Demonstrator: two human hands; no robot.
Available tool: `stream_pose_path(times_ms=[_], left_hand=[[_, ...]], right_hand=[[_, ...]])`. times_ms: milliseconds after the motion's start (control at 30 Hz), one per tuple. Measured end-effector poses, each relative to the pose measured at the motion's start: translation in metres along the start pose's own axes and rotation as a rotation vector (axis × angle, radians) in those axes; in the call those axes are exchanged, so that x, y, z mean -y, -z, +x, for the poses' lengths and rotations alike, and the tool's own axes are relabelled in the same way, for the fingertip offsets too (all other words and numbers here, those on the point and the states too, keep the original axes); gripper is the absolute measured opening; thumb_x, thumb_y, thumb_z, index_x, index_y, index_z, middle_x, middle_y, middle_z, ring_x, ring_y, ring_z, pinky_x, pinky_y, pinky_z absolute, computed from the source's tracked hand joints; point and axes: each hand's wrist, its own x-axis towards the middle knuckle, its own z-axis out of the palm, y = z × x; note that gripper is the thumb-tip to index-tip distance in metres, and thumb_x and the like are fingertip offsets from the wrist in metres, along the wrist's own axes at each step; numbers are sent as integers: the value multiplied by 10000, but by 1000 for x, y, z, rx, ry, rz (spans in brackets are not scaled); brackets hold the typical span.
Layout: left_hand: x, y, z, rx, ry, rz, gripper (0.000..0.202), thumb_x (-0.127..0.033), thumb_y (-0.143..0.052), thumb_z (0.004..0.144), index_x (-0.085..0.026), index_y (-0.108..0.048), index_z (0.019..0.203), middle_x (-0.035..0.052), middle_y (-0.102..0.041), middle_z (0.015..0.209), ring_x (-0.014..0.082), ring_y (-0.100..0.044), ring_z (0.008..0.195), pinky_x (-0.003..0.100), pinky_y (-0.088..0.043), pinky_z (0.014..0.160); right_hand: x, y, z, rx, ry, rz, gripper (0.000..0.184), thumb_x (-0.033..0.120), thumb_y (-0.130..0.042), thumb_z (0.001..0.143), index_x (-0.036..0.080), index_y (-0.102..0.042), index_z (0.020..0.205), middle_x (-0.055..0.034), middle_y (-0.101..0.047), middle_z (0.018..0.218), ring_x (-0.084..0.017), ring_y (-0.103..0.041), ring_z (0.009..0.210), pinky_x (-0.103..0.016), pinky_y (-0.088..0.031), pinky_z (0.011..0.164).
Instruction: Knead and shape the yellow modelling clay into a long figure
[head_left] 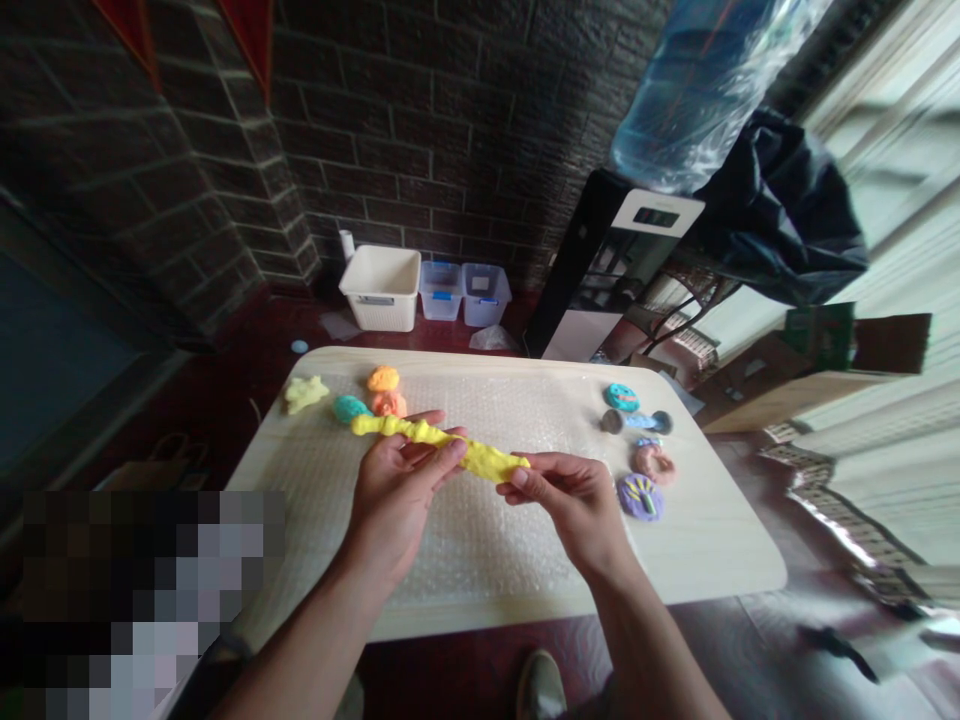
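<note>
A long lumpy strip of yellow clay (439,440) stretches between both my hands above a small light wooden table (720,555). My left hand (397,490) curls round the strip's middle, fingers closed on it. My right hand (559,490) pinches its right end between thumb and fingers. The strip's left end sticks out free past my left hand.
Clay shapes lie on the table: a pale yellow star (305,393), orange (383,378) and teal (349,407) pieces at the left, teal ring (621,397), pink ring (652,463) and purple disc (640,496) at the right. White bin (381,287) and water dispenser (615,270) stand behind.
</note>
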Motion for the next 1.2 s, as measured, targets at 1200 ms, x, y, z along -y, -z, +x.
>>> stream_pose_path(times_ms=[1200], left_hand=[[-4,0,2,70,153,-6,621,-130,-953,691,-118,-632,1222,96,-801,948,178,-756,856,267,-637,754]], right_hand=[[24,15,-7,353,97,-609,523,502,-427,1120,193,-588,730,8,-576,681,-136,-521,648,-277,-382,644]])
